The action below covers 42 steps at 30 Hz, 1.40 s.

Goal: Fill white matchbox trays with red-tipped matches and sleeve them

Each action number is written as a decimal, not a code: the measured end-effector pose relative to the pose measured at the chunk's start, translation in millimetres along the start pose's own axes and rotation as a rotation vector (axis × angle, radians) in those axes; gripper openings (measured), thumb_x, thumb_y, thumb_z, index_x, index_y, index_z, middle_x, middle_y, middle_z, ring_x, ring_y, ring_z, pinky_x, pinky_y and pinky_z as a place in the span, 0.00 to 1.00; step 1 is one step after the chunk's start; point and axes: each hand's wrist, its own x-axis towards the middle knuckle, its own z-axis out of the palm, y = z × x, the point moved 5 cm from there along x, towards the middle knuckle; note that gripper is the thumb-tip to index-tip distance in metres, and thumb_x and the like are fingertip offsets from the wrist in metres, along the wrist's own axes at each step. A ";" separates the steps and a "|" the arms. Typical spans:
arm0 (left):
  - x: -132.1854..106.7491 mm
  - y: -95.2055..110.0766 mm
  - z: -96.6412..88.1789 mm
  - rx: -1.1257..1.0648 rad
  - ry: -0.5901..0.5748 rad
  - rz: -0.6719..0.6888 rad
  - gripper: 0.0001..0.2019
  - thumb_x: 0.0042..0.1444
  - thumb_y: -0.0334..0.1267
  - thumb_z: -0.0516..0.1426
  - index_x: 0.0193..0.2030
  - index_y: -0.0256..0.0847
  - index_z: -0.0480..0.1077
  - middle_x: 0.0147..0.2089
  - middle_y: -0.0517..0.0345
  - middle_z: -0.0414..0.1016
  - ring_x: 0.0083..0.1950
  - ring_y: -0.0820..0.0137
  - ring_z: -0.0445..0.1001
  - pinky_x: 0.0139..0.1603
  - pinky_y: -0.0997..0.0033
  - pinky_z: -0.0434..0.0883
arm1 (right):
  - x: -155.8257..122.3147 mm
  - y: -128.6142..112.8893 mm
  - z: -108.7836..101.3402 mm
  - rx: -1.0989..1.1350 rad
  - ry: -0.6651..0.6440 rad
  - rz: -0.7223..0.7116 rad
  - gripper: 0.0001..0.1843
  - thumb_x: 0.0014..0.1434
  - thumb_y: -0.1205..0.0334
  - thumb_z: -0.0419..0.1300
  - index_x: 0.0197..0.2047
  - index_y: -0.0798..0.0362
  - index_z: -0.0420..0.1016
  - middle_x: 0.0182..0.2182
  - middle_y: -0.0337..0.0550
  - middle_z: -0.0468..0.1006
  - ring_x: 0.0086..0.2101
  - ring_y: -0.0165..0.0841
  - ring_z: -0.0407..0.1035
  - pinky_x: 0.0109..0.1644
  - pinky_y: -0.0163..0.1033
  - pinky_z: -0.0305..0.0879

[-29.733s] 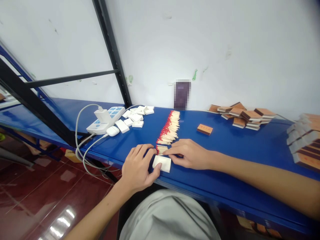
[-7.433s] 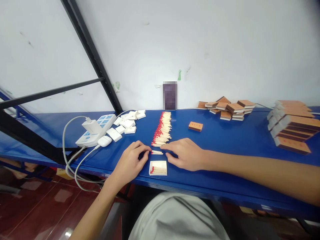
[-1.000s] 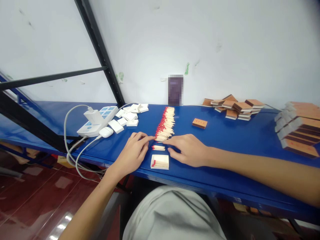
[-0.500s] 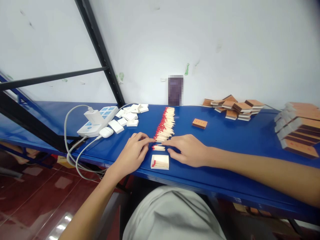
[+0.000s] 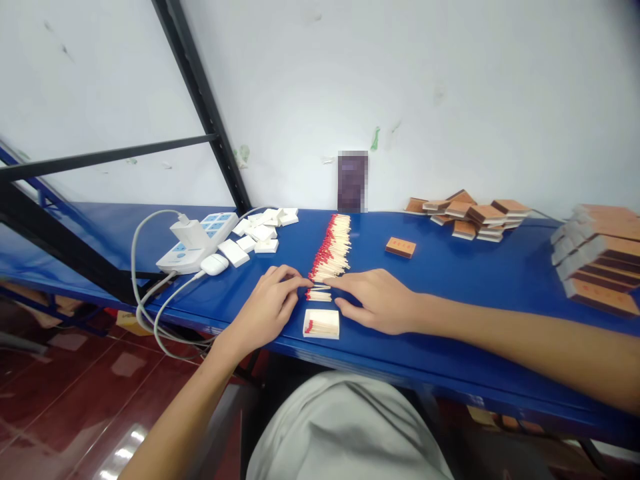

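A long pile of red-headed matches (image 5: 334, 250) runs back across the blue table. At its near end, my left hand (image 5: 270, 300) touches the red heads with its index fingertip, its thumb held apart. My right hand (image 5: 375, 300) reaches in from the other side, index finger stretched to the plain ends and thumb apart. Between the fingertips lie a few loose matches (image 5: 321, 287), just behind a small separate row of matches (image 5: 319, 296). Closest to me sits an open white matchbox tray (image 5: 329, 314) partly filled with matches. Neither hand grips anything that I can make out.
Several white trays (image 5: 261, 233) lie at the back left, beside a power strip (image 5: 215, 230) with cables and a white case (image 5: 215, 264). One orange matchbox (image 5: 400, 247) rests right of the pile. More matchbox sleeves (image 5: 484, 214) and stacked boxes (image 5: 600, 293) stand farther right.
A few matches at the pile's near end have come toward me, and now lie between the pile and the small row. Both hands have stayed in nearly the same place.
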 end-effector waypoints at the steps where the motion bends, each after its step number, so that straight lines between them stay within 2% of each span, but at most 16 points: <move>1: 0.3 0.4 -0.2 -0.006 0.002 0.003 0.18 0.67 0.30 0.45 0.54 0.45 0.73 0.51 0.52 0.69 0.50 0.61 0.67 0.55 0.55 0.66 | -0.1 0.2 0.3 0.003 0.004 0.003 0.23 0.68 0.55 0.47 0.63 0.49 0.68 0.53 0.46 0.79 0.48 0.42 0.75 0.48 0.44 0.66; 6: 0.2 1.0 -0.7 0.001 0.013 0.013 0.18 0.67 0.30 0.45 0.55 0.44 0.72 0.51 0.52 0.69 0.51 0.60 0.66 0.56 0.56 0.66 | 0.1 -0.5 0.3 -0.003 0.013 -0.008 0.23 0.68 0.56 0.48 0.62 0.50 0.70 0.52 0.47 0.79 0.48 0.42 0.75 0.48 0.44 0.67; 11: -1.5 -2.3 -1.0 0.064 0.062 -0.034 0.18 0.67 0.32 0.47 0.59 0.44 0.69 0.55 0.50 0.67 0.57 0.57 0.62 0.60 0.52 0.64 | 0.5 0.0 1.4 0.000 0.019 -0.012 0.22 0.68 0.57 0.49 0.60 0.52 0.72 0.53 0.46 0.79 0.49 0.42 0.75 0.49 0.44 0.67; 15: -1.5 -2.3 -0.2 0.063 0.042 -0.029 0.19 0.67 0.32 0.46 0.59 0.46 0.69 0.55 0.50 0.67 0.57 0.57 0.62 0.61 0.51 0.64 | -0.1 0.4 1.6 0.010 0.022 -0.002 0.24 0.67 0.57 0.49 0.63 0.51 0.69 0.54 0.47 0.78 0.49 0.42 0.75 0.51 0.45 0.67; 20: -1.3 -1.8 -0.2 0.062 0.008 -0.023 0.19 0.68 0.33 0.46 0.60 0.47 0.70 0.56 0.51 0.67 0.58 0.58 0.61 0.62 0.50 0.62 | 0.3 -1.6 -1.0 0.004 0.014 0.009 0.23 0.67 0.58 0.49 0.62 0.53 0.70 0.54 0.48 0.78 0.50 0.43 0.74 0.50 0.46 0.67; 28: -0.6 -1.5 0.8 0.064 -0.024 -0.018 0.19 0.68 0.32 0.45 0.59 0.46 0.70 0.56 0.51 0.67 0.58 0.58 0.61 0.62 0.51 0.62 | 0.4 -2.9 -2.9 0.031 0.021 -0.011 0.23 0.67 0.59 0.50 0.61 0.51 0.71 0.52 0.45 0.79 0.47 0.41 0.75 0.47 0.43 0.66; 36: -0.1 -3.3 2.1 0.062 -0.031 -0.022 0.22 0.65 0.28 0.45 0.60 0.47 0.68 0.57 0.52 0.67 0.59 0.58 0.61 0.62 0.49 0.61 | 0.1 -2.4 -2.8 0.030 0.013 -0.001 0.18 0.66 0.59 0.50 0.52 0.52 0.77 0.48 0.47 0.81 0.44 0.39 0.76 0.44 0.40 0.64; 42: 0.6 -3.8 1.1 0.044 -0.022 -0.034 0.19 0.65 0.30 0.45 0.57 0.46 0.70 0.57 0.51 0.67 0.58 0.58 0.62 0.61 0.49 0.62 | -0.1 -1.5 -2.9 0.033 0.022 0.000 0.21 0.67 0.58 0.50 0.60 0.51 0.71 0.50 0.47 0.80 0.46 0.40 0.75 0.46 0.41 0.64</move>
